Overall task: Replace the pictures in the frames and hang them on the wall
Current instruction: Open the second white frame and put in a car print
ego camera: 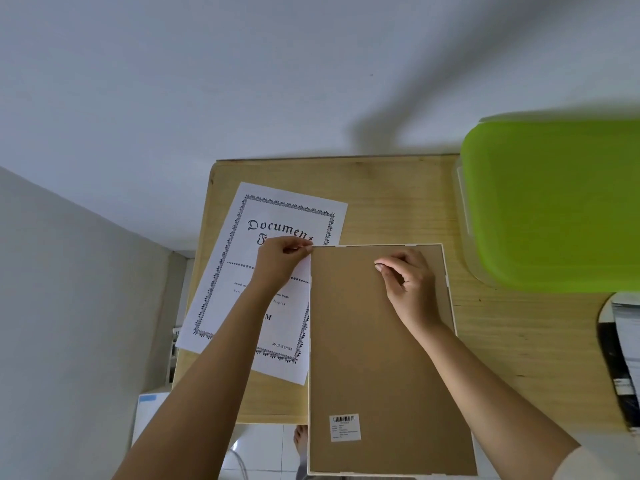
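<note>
A white picture frame (451,299) lies face down on the wooden table (398,195), its brown backing board (363,358) up, a barcode sticker (345,427) near its near end. A printed certificate sheet (273,216) lies to the left, partly under the frame's edge. My left hand (280,261) pinches at the frame's far left corner. My right hand (405,275) rests on the upper part of the backing, fingertips pinched together on something too small to make out.
A translucent box with a lime green lid (554,202) stands at the table's right back. A stack of papers and a dark item (623,358) lie at the right edge. White walls stand behind and to the left; a foot (300,439) shows on the tiled floor.
</note>
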The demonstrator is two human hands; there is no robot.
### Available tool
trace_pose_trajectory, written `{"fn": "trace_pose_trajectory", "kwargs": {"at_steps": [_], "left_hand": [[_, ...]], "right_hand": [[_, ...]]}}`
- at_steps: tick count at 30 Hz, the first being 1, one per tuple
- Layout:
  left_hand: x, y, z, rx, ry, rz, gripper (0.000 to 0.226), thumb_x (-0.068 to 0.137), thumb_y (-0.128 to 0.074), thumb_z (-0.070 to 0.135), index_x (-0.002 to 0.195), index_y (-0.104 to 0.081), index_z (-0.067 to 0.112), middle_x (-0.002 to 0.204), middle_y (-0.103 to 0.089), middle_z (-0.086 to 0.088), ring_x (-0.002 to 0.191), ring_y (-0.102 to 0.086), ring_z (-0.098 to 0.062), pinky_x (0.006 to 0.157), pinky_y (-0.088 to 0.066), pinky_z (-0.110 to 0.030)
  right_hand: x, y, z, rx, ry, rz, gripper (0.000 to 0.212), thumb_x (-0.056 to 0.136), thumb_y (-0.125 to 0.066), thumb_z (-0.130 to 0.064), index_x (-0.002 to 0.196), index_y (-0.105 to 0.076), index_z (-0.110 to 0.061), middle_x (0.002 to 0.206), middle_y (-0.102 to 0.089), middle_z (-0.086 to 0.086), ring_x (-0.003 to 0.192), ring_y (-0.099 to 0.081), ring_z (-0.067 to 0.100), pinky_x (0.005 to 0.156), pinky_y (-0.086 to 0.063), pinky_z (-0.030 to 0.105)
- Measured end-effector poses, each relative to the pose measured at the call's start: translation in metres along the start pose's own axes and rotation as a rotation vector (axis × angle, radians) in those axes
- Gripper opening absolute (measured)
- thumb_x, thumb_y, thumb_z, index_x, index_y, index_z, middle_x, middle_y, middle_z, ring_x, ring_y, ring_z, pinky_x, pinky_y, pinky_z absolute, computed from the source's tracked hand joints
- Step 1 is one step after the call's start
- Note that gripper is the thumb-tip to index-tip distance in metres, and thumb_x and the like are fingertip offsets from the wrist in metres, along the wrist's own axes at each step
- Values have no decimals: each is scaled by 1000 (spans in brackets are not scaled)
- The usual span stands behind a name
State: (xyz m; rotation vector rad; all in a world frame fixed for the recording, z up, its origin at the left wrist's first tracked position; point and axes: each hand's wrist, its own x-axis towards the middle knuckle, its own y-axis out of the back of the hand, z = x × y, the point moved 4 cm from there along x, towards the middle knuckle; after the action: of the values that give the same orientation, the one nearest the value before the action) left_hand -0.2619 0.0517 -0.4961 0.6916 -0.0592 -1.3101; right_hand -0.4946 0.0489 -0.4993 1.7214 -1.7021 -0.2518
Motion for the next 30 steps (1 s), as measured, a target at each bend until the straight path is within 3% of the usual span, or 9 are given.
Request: {"fn": "trace_pose_trajectory", "kwargs": {"at_steps": [11, 19, 27, 30], "left_hand": [[-2, -4, -5, -66, -4, 50, 13, 85, -66, 15, 96, -72, 11, 87, -69, 3, 78, -60, 1, 73, -44, -4], [-3, -4, -5, -67, -2, 67, 14, 85, -66, 15, 96, -72, 10, 83, -68, 2, 75, -60, -1, 67, -43, -1], [-4, -4, -6, -96, 4, 67, 13, 85, -66, 15, 95, -72, 11, 83, -68, 2, 76, -60, -1, 72, -44, -5], [-5, -4, -6, -104, 6, 62, 13, 85, -66, 15, 96, -72, 11, 84, -68, 2, 77, -60, -3, 74, -45, -7]], "right_hand": [[1, 2, -4, -14, 21, 14, 15, 79, -63, 8, 80, -71, -4, 75, -54, 1, 73, -47, 12, 71, -37, 11], [0, 5, -7, -11, 39, 32, 17, 79, -61, 11, 81, -71, -3, 76, -56, 3, 73, -52, 19, 70, -40, 13], [1, 4, -9, -29, 36, 18, 17, 79, -60, 11, 80, -70, -3, 76, -55, 4, 73, -52, 22, 68, -41, 18], [2, 2, -7, -42, 15, 10, 19, 78, -59, 14, 79, -69, -2, 75, -55, 5, 73, -53, 23, 70, -39, 12]]}}
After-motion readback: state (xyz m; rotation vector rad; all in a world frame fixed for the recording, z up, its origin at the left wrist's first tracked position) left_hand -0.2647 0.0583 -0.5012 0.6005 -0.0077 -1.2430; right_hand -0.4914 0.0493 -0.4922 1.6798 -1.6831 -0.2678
